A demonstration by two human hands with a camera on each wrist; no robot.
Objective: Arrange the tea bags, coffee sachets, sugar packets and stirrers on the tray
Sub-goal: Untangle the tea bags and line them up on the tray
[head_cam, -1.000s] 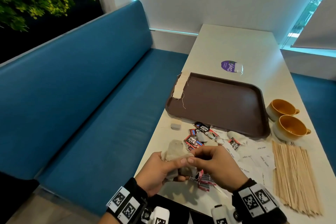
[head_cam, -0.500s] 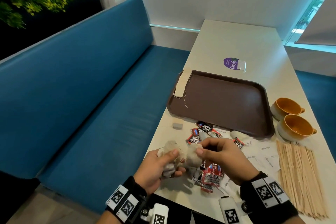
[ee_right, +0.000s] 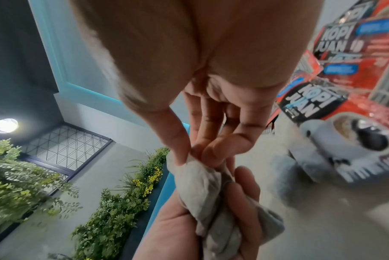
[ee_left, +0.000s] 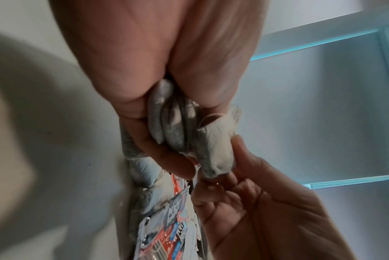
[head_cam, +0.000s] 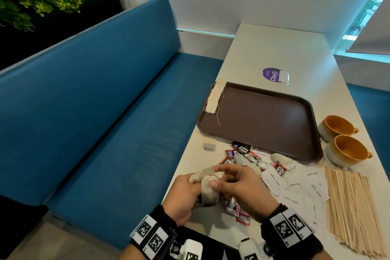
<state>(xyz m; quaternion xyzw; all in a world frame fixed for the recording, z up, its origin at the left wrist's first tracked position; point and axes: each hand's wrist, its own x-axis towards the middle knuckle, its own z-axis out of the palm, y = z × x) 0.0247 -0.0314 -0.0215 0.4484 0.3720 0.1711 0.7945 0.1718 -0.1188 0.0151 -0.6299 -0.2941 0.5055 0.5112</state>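
Holding crumpled grey-white tea bags | left hand grips | right hand pinches

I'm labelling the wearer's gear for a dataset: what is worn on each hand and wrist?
Both hands are bare. The left hand and right hand each wear a black wristband with white panels printed with black square code markers. Below each wrist sits a small white-and-black camera unit.

I count one brown tray and two orange cups at its right. One row of tea bags lies on the tray's far-left rim; how many I cannot tell. A bunch of several more sits in my hands. The coffee sachets, sugar packets and stirrers overlap too much to count.
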